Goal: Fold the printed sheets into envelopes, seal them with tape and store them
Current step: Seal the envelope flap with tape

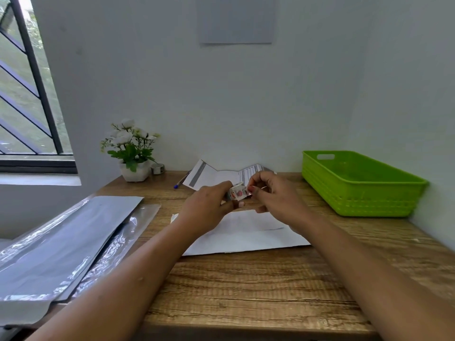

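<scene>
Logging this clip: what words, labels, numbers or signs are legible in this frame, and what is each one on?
No text can be read here.
Printed sheet against the wall: grey bars and table rows, too blurred to read.
Tape roll held between the left hand and right hand: coloured pictures, no legible words.
Grey sheet on the wall: no lettering visible.
Green basket: no label visible.

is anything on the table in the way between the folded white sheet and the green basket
Nothing visible is. The table between the folded white sheet and the green basket is bare wood. The left hand and right hand, holding the tape roll, hang above the sheet's far edge.
</scene>
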The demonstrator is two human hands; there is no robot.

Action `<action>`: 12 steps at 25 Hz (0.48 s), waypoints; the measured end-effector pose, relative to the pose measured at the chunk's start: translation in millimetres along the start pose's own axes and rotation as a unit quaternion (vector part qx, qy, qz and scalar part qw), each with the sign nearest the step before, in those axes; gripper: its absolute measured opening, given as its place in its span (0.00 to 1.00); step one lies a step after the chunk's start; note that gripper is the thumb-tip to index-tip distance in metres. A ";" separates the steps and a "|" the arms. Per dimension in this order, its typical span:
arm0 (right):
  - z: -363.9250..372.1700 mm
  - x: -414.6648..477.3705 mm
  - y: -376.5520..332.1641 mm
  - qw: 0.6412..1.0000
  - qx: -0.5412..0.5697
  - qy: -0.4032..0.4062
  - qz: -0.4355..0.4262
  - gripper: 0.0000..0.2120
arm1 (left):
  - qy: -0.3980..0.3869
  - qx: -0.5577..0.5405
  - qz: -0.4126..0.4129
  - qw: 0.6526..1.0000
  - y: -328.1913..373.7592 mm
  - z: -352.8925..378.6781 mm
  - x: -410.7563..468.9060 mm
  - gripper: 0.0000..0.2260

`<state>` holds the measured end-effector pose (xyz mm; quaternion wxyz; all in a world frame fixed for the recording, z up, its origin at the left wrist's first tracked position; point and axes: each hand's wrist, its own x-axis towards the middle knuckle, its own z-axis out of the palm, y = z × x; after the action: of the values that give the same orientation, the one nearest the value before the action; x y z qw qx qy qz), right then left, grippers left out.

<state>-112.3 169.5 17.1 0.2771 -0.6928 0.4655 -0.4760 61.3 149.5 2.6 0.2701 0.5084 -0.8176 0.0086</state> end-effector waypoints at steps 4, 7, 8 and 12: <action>1.7 0.3 1.6 1.000 -0.013 0.001 0.010 0.05 | -0.012 0.020 -0.013 1.000 -0.5 0.8 -0.4 0.14; 1.8 0.2 2.1 1.000 -0.014 0.001 0.012 0.06 | -0.021 0.037 -0.023 0.999 1.9 -0.1 -1.2 0.15; 1.9 -0.1 2.4 1.000 -0.012 0.000 0.012 0.06 | -0.020 0.040 -0.024 0.999 2.5 -0.1 -1.3 0.15; 2.3 -0.2 1.6 1.000 -0.007 -0.006 0.012 0.08 | -0.013 0.057 -0.033 0.998 3.1 -0.1 -2.3 0.14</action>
<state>-110.8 168.9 14.8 0.2800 -0.6920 0.4754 -0.4655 59.5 152.9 2.5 0.2300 0.5496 -0.8021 0.0397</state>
